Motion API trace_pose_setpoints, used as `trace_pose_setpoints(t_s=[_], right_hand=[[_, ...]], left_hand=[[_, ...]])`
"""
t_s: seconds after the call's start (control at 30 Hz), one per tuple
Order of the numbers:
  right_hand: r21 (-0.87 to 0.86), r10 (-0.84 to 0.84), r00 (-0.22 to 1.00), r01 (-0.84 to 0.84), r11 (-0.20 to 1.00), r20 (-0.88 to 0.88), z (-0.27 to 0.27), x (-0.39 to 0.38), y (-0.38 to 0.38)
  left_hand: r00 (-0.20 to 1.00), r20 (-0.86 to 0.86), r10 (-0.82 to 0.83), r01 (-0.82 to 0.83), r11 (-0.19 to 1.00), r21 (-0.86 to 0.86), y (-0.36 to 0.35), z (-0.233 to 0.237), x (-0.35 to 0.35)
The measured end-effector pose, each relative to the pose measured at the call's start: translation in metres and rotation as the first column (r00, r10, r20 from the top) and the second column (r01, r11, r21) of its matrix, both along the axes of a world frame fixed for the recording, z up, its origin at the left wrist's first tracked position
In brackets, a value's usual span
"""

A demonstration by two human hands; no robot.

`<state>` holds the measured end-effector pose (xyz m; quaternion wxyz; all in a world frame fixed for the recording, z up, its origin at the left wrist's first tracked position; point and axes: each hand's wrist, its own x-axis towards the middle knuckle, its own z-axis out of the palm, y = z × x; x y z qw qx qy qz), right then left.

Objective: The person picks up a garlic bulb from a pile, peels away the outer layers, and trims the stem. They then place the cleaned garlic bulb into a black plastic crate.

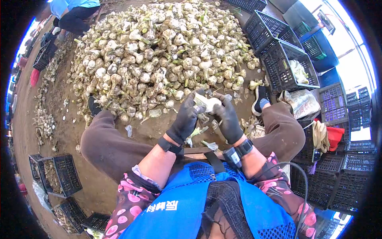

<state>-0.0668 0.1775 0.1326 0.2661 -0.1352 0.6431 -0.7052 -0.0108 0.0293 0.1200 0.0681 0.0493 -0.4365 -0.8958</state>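
A white garlic bulb [209, 103] is held between my two hands, above the ground between my knees. My left hand [185, 116], in a dark glove, has its fingers closed round the bulb's left side. On the right side, my right hand [229, 118], also gloved, grips the same bulb with thumb and fingers. Loose pale peelings [209, 145] lie below the hands. Just beyond them rises a large heap of garlic bulbs [159, 51] with stems and dirt on them.
Black crates [288, 65] stand at the right, beside a pale sack [303, 102]. More crates [59, 175] are at the lower left. A red cloth [335, 137] lies on crates at the right. Another person [75, 18] bends at the upper left.
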Motion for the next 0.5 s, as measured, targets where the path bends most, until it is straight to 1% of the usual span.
trace_pose_setpoints(t_s=[0.03, 0.07, 0.1, 0.13, 0.17, 0.2, 0.23, 0.27, 0.3, 0.33, 0.37, 0.4, 0.43, 0.47, 0.5], right_hand=[[-0.155, -0.011, 0.984, 0.040, 0.987, 0.180, -0.014, -0.007, 0.004], [-0.154, -0.015, 0.983, 0.043, 0.987, 0.181, -0.020, -0.010, 0.003], [-0.193, -0.021, 0.969, 0.071, 0.979, 0.247, -0.025, -0.013, 0.001], [-0.230, -0.025, 0.949, 0.101, 0.968, 0.313, -0.023, -0.013, -0.001], [0.218, 0.018, 0.852, 0.113, 0.969, -0.523, -0.014, -0.008, 0.003], [0.221, 0.015, 0.854, 0.118, 0.968, -0.520, -0.016, -0.008, 0.003], [0.348, 0.033, 0.851, 0.179, 0.920, -0.525, -0.019, -0.009, 0.001], [0.465, 0.052, 0.847, 0.238, 0.853, -0.528, -0.023, -0.011, -0.001], [0.487, 0.102, 0.904, 0.126, 0.864, -0.414, -0.027, -0.015, 0.004], [0.487, 0.103, 0.904, 0.125, 0.864, -0.414, -0.032, -0.016, 0.004], [0.165, 0.000, 0.998, 0.011, 0.986, -0.066, -0.037, -0.015, 0.003], [-0.197, 0.033, 0.952, 0.029, 0.980, 0.303, -0.042, -0.014, 0.002], [-0.108, -0.003, 0.999, -0.001, 0.994, -0.033, -0.042, -0.011, 0.000], [-0.106, -0.002, 0.999, -0.002, 0.994, -0.032, -0.041, -0.010, 0.002], [0.027, 0.012, 0.995, -0.010, 1.000, -0.100, -0.037, -0.011, 0.007]], left_hand=[[1.000, 0.000, -0.002, 0.002, 1.000, 0.002, 0.002, 0.001, 0.000], [0.997, -0.072, 0.030, -0.052, 0.946, -0.321, 0.004, 0.002, 0.002], [0.988, -0.152, 0.035, -0.121, 0.787, -0.605, 0.005, 0.003, 0.002], [0.988, -0.151, 0.030, -0.117, 0.788, -0.605, 0.006, 0.003, 0.002], [0.987, -0.161, 0.009, -0.107, 0.783, -0.613, 0.008, 0.003, 0.002], [0.986, -0.169, -0.012, -0.097, 0.778, -0.621, 0.011, 0.004, 0.002], [0.984, -0.178, -0.029, -0.075, 0.830, -0.552, 0.012, 0.005, 0.002], [0.983, -0.179, -0.034, -0.072, 0.830, -0.553, 0.011, 0.003, 0.002], [0.998, -0.027, -0.048, 0.038, 0.956, -0.291, 0.009, -0.001, 0.003], [0.988, 0.116, -0.105, 0.104, 0.995, 0.010, 0.007, -0.005, 0.004], [0.994, 0.086, -0.064, 0.067, 0.997, -0.038, 0.003, -0.009, 0.001], [0.994, 0.087, -0.063, 0.066, 0.997, -0.038, 0.002, -0.013, 0.002], [0.995, 0.091, -0.050, 0.051, 0.999, -0.017, 0.001, -0.015, 0.002], [0.995, 0.096, -0.037, 0.037, 0.999, 0.005, 0.001, -0.019, 0.002], [0.996, 0.057, 0.070, -0.053, 0.966, -0.252, 0.002, -0.037, -0.001]])
